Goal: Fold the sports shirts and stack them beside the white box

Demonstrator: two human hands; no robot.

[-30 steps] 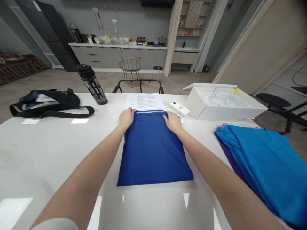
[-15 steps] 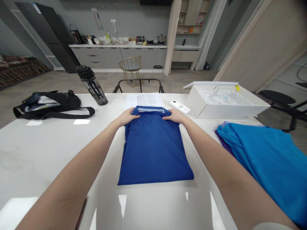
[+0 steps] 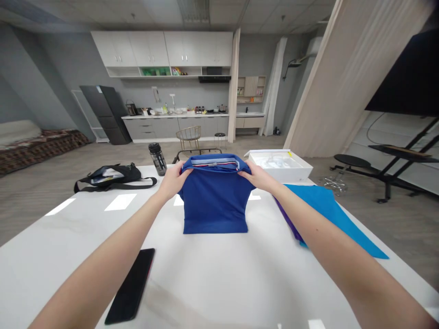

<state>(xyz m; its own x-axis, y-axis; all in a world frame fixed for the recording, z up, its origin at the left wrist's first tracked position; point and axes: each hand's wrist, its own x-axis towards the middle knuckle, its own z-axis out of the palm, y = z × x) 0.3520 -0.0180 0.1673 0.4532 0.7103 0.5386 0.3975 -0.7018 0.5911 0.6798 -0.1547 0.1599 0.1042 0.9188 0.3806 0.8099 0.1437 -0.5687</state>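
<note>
A dark blue shirt (image 3: pixel 216 201), its body in a neat rectangle, is held up by the collar end in front of me. My left hand (image 3: pixel 174 178) grips the shoulder left of the collar, thumb on the near side. On the other side my right hand (image 3: pixel 259 176) pinches the matching shoulder. Between them the collar gapes, showing a pale inner band with a red and dark stripe. The shirt's lower edge looks close to the white table (image 3: pixel 206 278); whether it touches, I cannot tell. Most fingers are hidden behind the cloth.
A black tablet-like slab (image 3: pixel 133 285) lies near my left forearm. Further left are a black bag (image 3: pixel 113 176) and a dark bottle (image 3: pixel 157 160). Right of the shirt are bright blue and purple folded cloths (image 3: pixel 318 205) and an open white box (image 3: pixel 279 167).
Both hands have lifted the shirt's collar end off the table, and the collar now gapes wider. My view has tilted up, bringing the wall cabinets and the black slab into sight.
</note>
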